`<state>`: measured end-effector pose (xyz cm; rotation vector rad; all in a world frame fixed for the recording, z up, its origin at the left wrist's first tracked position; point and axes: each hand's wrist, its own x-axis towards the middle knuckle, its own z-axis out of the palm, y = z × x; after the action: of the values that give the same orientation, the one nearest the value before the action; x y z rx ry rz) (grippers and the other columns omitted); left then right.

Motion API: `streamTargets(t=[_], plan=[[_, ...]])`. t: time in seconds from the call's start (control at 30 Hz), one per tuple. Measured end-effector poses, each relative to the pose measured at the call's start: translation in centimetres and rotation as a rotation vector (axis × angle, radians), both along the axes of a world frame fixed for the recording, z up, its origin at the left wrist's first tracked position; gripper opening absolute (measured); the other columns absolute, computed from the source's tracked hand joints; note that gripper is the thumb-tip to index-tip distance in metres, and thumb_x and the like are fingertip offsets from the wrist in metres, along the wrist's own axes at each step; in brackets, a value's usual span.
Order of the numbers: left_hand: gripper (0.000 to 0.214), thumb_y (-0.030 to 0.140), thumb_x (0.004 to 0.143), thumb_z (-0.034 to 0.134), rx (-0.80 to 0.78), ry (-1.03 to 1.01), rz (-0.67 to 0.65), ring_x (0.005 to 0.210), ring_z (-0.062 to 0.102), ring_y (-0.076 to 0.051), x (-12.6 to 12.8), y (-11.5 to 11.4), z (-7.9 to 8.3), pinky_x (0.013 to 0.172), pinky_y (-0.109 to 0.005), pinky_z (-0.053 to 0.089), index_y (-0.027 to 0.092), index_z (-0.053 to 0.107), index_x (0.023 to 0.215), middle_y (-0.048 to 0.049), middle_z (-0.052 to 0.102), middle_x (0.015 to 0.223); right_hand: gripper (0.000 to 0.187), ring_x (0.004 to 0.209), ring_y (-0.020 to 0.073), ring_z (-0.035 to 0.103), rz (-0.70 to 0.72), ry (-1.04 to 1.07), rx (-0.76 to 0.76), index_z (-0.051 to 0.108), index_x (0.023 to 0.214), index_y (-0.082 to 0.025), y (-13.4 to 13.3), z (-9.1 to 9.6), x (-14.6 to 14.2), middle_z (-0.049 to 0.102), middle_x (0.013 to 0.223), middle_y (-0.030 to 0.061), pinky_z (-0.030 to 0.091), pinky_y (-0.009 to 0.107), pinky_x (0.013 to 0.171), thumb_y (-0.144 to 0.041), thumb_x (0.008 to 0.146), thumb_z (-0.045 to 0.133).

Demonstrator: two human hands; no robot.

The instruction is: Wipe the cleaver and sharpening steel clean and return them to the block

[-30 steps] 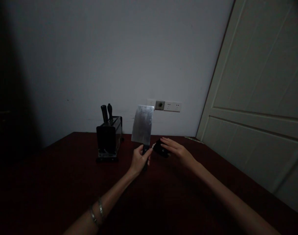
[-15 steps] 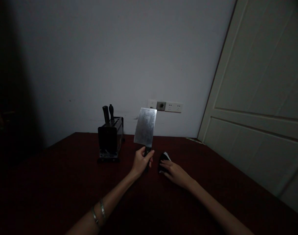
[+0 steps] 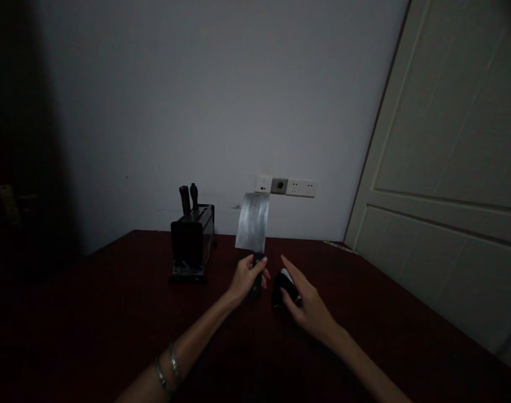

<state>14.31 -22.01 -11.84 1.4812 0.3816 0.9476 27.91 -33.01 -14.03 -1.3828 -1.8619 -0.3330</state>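
Note:
My left hand (image 3: 245, 280) is closed round the dark handle of a cleaver (image 3: 252, 223), whose wide steel blade stands upright above the dark red table (image 3: 112, 313). My right hand (image 3: 308, 305) hovers just right of it with its fingers stretched out. Under its fingertips lies a small dark object with a white patch (image 3: 285, 285), on the table. Whether the fingers touch it I cannot tell.
A black knife block (image 3: 192, 242) with two dark handles sticking up stands at the back of the table, left of the cleaver. Behind it is a pale wall with a row of sockets (image 3: 286, 186). A white door (image 3: 448, 168) fills the right side.
My right hand came down from beside the blade to the small dark object on the table, then lifted slightly with its fingers spread. The cleaver stayed upright in my left hand.

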Motion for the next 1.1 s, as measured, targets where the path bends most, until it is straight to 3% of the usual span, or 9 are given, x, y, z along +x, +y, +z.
streamTargets(t=[0.13,0.23,0.47,0.63,0.8,0.93,1.1], plan=[[0.038,0.048,0.063,0.068,-0.170,-0.118,0.013,0.044,0.051,-0.008,0.6,-0.1,0.9,0.045,-0.019,0.037,0.013,0.053,0.066,0.0017,0.056,0.054,0.072,0.134,0.0246,0.017,0.096,-0.146,0.028,0.007,0.142,-0.013,-0.2,0.7,-2.5,0.018,0.146,0.0132,0.028,0.048,0.106,-0.010,0.078,0.041],[0.038,0.044,0.056,0.075,-0.301,-0.229,0.051,0.052,0.051,-0.008,0.9,-0.1,1.3,0.053,-0.018,0.039,0.012,0.056,0.064,0.0017,0.055,0.057,0.073,0.134,0.0263,0.015,0.063,-0.217,0.058,0.009,0.141,-0.011,0.4,0.5,-3.3,0.020,0.146,0.0145,0.029,0.050,0.104,-0.008,0.075,0.040],[0.036,0.042,0.058,0.075,-0.481,-0.249,-0.039,0.059,0.056,-0.011,1.3,-0.2,1.5,0.061,-0.021,0.042,0.012,0.057,0.067,-0.0006,0.058,0.062,0.068,0.131,0.0277,0.026,-0.075,-0.337,0.227,0.017,0.139,-0.006,1.9,0.3,-3.3,0.036,0.137,0.0207,0.034,0.053,0.101,-0.009,0.076,0.043],[0.033,0.038,0.062,0.074,-0.532,-0.238,-0.138,0.053,0.054,-0.009,1.7,-0.2,1.8,0.053,-0.020,0.040,0.013,0.053,0.062,0.0013,0.056,0.057,0.058,0.124,0.0288,0.038,-0.083,-0.410,0.332,0.031,0.133,-0.004,2.3,1.0,-2.5,0.050,0.125,0.0225,0.039,0.051,0.098,-0.013,0.078,0.047],[0.031,0.037,0.067,0.071,-0.580,-0.208,-0.217,0.050,0.052,-0.009,2.3,0.2,2.3,0.051,-0.020,0.040,0.014,0.052,0.061,0.0012,0.056,0.055,0.048,0.115,0.0304,0.049,-0.028,-0.491,0.376,0.043,0.125,-0.002,2.4,2.8,-1.5,0.059,0.113,0.0228,0.041,0.052,0.097,-0.022,0.081,0.049],[0.027,0.040,0.075,0.062,-0.623,-0.213,-0.258,0.061,0.058,-0.012,2.9,0.0,2.8,0.062,-0.021,0.045,0.014,0.058,0.070,-0.0026,0.062,0.066,0.042,0.109,0.0309,0.054,0.016,-0.546,0.375,0.050,0.117,-0.003,2.5,5.0,-0.7,0.062,0.107,0.0232,0.041,0.052,0.096,-0.027,0.083,0.047],[0.037,0.051,0.079,0.048,-0.583,-0.309,-0.281,0.081,0.061,-0.017,3.5,-0.5,3.9,0.071,-0.026,0.047,0.017,0.062,0.084,-0.0062,0.066,0.087,0.040,0.102,0.0298,0.059,0.069,-0.565,0.360,0.053,0.111,-0.004,2.8,8.0,0.3,0.065,0.100,0.0225,0.042,0.050,0.096,-0.031,0.082,0.050]])
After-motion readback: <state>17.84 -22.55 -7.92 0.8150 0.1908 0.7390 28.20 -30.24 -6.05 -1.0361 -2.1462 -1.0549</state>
